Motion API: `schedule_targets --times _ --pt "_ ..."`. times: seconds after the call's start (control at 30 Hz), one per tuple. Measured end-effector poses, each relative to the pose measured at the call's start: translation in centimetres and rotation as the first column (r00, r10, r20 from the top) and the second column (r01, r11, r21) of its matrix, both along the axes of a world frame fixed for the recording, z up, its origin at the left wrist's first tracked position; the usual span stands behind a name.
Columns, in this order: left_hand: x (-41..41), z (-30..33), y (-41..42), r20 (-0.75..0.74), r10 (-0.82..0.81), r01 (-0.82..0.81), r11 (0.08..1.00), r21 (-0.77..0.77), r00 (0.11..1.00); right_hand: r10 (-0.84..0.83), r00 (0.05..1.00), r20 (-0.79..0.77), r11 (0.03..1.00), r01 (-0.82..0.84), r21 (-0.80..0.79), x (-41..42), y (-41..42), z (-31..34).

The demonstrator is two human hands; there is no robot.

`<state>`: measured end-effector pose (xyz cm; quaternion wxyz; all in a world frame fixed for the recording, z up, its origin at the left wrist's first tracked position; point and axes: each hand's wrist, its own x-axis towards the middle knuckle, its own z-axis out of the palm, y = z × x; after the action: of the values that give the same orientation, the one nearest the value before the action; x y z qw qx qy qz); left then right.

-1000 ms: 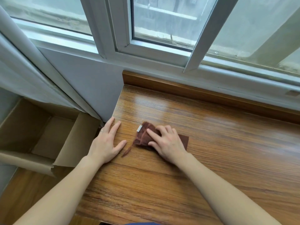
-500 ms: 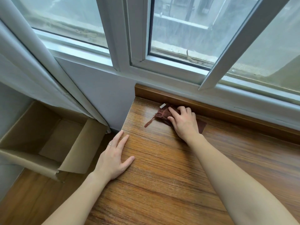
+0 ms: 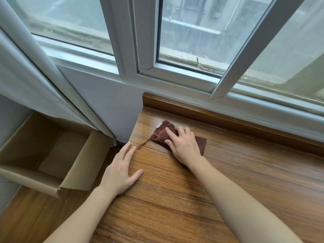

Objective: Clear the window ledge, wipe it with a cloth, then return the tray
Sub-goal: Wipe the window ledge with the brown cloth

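The big wooden ledge [image 3: 228,181] has your brown cloth [image 3: 162,133] near its back left corner. Your right hand [image 3: 184,146] presses flat on the cloth, fingers straight. Your left hand [image 3: 121,172] lies flat and loose on the ledge's left edge.

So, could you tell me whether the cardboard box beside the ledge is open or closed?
Open. The cardboard box has its flaps folded outward, and its bare inside bottom shows, with nothing visible in it.
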<state>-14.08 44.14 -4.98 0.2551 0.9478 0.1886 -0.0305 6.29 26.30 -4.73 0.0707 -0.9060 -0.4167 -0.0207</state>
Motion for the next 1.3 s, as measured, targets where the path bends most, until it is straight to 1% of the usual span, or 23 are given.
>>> schedule_targets --times 0.33,0.47,0.6,0.67,0.8,0.97,1.3 --pt "-0.1 0.0 -0.5 -0.016 -0.022 0.023 0.996 0.082 1.0 0.095 0.995 0.01 0.994 -0.095 0.046 -9.9 -6.7 -0.2" --pt "-0.3 0.0 -0.7 -0.032 -0.056 0.06 0.986 0.157 0.998 0.08 0.997 -0.009 0.995 -0.079 0.057 -12.9 -8.5 -0.2" --pt "-0.3 0.3 -0.5 -0.063 -0.101 0.115 0.955 0.272 0.993 0.1 0.995 -0.016 0.992 -0.098 0.077 -16.1 -10.0 -0.1" --pt "-0.4 0.3 -0.8 -0.087 -0.127 0.148 0.941 0.305 0.988 0.116 0.993 -0.017 0.988 -0.114 0.101 -17.9 -11.0 -0.3" --pt "-0.9 0.2 -1.6 -0.071 -0.12 0.136 0.94 0.313 0.99 0.166 0.986 -0.023 0.978 -0.162 0.131 -21.0 -13.0 -0.4" --pt "-0.7 0.3 -1.8 -0.064 -0.113 0.128 0.936 0.327 0.992 0.19 0.982 -0.019 0.975 -0.187 0.117 -23.6 -14.4 -0.5" --pt "-0.2 -0.1 -1.7 -0.041 -0.156 0.161 0.936 0.313 0.987 0.242 0.97 0.009 0.965 -0.241 0.101 -24.9 -15.4 -0.4"
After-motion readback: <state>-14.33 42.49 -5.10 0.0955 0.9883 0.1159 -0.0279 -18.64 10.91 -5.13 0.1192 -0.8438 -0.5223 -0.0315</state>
